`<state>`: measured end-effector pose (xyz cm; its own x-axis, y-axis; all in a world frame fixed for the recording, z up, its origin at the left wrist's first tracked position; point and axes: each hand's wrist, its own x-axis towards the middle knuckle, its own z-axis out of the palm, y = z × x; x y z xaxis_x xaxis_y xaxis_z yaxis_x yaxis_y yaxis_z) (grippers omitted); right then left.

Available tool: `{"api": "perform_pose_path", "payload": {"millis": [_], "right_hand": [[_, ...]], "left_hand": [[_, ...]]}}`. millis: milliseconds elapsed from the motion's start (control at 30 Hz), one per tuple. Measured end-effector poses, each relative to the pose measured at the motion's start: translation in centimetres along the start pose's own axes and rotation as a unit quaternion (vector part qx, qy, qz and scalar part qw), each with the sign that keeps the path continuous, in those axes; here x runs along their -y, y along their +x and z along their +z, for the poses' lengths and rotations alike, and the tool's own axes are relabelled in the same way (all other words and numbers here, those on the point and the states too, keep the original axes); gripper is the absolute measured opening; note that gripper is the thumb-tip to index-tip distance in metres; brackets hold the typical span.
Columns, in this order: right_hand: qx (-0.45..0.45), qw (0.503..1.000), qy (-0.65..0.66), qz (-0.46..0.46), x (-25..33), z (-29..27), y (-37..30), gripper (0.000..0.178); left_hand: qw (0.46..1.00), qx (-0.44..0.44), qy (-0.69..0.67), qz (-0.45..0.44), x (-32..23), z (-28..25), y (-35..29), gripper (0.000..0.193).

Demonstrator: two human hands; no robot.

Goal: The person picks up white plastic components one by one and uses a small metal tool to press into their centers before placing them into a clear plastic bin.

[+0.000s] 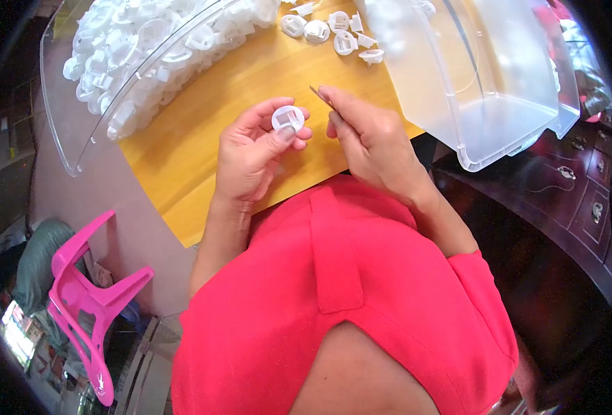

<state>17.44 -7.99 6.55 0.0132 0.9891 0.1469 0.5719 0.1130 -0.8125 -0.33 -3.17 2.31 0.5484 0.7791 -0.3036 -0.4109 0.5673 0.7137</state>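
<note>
a smooth, round white plastic disc (pixel 288 119) with a squarish middle is pinched between thumb and fingers of the left hand (pixel 249 151), above the yellow wood-grain table (pixel 216 93); the right hand (pixel 375 135) grips a thin, stick-like tool (pixel 319 95) near it; similar white pieces (pixel 174 52) heap by a curved, clear plastic box (pixel 75 169).

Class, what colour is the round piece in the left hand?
The round piece is white, clearest in the head view.
</note>
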Motion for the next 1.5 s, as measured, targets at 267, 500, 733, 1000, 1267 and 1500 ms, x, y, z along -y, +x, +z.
{"api": "perform_pose_path", "payload": {"millis": [267, 500, 733, 1000, 1267, 1500], "right_hand": [[0.051, 0.996, -0.052, -0.053, 0.2, 0.3, -1.7, 0.034], [0.062, 0.994, -0.083, -0.036, 0.2, 0.5, -1.9, 0.033], [0.068, 0.995, -0.068, -0.027, 0.1, 0.6, -1.9, 0.039], [0.078, 0.997, -0.008, -0.022, 0.3, 0.4, -1.3, 0.037], [0.147, 0.976, 0.134, 0.093, -0.2, 0.4, -1.0, 0.038], [0.204, 0.878, 0.32, 0.292, -0.6, 0.0, -0.2, 0.03]], "left_hand": [[0.997, -0.018, -0.071, 0.029, -0.1, -0.1, 0.3, 0.024], [0.996, -0.011, -0.083, 0.024, -0.1, -0.1, 0.1, 0.023], [0.997, -0.002, -0.073, 0.012, 0.1, -0.7, 0.4, 0.024], [0.997, 0.066, -0.036, 0.036, 0.0, -0.9, 0.6, 0.033], [0.996, 0.07, 0.004, 0.055, 0.0, -1.6, 0.6, 0.031], [0.995, 0.061, 0.015, 0.072, 0.9, -2.1, 0.8, 0.03]]}}
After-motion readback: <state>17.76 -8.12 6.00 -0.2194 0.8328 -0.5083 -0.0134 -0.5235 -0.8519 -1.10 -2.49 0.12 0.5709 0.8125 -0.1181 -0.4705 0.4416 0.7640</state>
